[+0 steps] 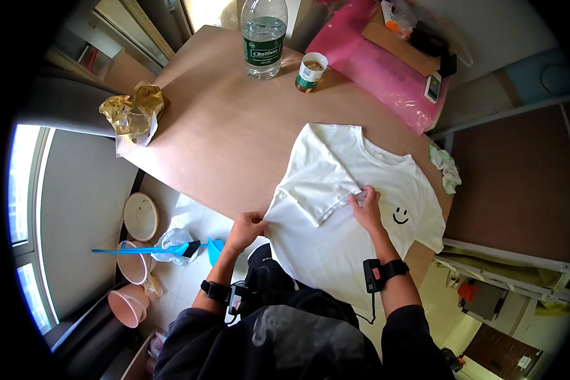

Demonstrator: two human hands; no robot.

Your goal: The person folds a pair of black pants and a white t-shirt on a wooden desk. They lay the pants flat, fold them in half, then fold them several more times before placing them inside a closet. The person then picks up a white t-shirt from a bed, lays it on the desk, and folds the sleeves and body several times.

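Observation:
A white T-shirt [361,190] with a small black smiley face lies flat on the wooden table [221,126], its hem hanging over the near edge. One sleeve is folded inward across the chest. My left hand [246,229] pinches the shirt's left edge at the table's near side. My right hand [366,206] presses on the folded sleeve's tip near the shirt's middle. Both wrists wear black bands.
A large water bottle [263,38] and a small jar [310,71] stand at the table's far side. Pink plastic wrap [386,69] with a phone lies far right. Crumpled gold foil [133,114] rests at the left edge. Basins and a blue dustpan [152,250] sit on the floor.

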